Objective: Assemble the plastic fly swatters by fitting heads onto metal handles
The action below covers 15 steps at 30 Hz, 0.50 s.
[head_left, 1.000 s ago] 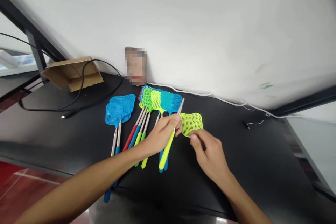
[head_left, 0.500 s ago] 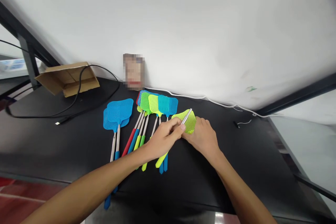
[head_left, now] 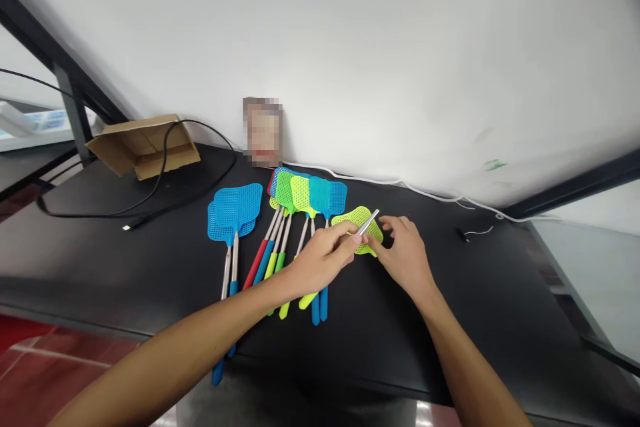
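Observation:
My left hand (head_left: 325,253) is closed around the silver metal rod (head_left: 369,221) of a fly swatter. Its yellow-green grip (head_left: 308,300) sticks out below the hand, and the rod's bare end points up and right. Under that end is a yellow-green perforated swatter head (head_left: 358,216); whether it is joined to anything is hidden. My right hand (head_left: 405,257) is at the head's right side, fingers apart, thumb at its edge. Just left of my hands lie several fly swatters (head_left: 286,188) in green, yellow, red and blue. Two blue swatters (head_left: 239,203) overlap farther left.
An opened cardboard box (head_left: 167,163) is on the black table (head_left: 480,320) at the back left, with a black cable (head_left: 165,153) over it. A blurred box (head_left: 263,133) leans on the wall. A white cable (head_left: 430,195) runs along the wall; a small black piece (head_left: 463,235) lies right.
My right hand has drawn back to the right from the yellow-green head, its fingers spreading. My left hand still grips the rod. The whole view has shifted slightly.

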### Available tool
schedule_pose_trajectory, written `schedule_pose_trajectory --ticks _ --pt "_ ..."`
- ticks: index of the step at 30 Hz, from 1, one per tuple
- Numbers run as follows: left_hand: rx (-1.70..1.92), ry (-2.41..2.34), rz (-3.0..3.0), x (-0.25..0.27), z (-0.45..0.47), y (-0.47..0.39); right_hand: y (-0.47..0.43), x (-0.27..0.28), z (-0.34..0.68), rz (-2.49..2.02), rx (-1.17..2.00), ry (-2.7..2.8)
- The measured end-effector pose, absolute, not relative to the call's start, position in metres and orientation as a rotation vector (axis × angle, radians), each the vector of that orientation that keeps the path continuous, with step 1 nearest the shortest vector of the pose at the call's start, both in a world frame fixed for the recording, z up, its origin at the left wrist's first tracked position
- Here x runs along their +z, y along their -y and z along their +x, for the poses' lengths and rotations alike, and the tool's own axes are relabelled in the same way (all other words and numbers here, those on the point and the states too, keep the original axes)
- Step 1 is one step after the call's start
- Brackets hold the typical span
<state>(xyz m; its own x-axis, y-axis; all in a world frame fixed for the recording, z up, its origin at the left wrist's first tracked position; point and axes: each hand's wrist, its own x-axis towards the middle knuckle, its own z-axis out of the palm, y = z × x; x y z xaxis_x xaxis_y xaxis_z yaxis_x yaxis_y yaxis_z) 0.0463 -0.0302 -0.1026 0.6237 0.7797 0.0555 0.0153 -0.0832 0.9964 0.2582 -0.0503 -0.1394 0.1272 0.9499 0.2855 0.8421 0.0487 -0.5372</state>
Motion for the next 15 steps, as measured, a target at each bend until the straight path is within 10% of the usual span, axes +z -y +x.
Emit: schedule_pose_trajectory --ticks 7,15 --pt "0.554 -0.626 1.491 -0.101 0.046 0.028 0.065 -0.113 0.243 -1.184 1.130 1.353" --pt "0.442 -0.581 1.404 -0.105 0.045 0.025 0.069 -0.115 0.224 -1.060 1.284 0.982"
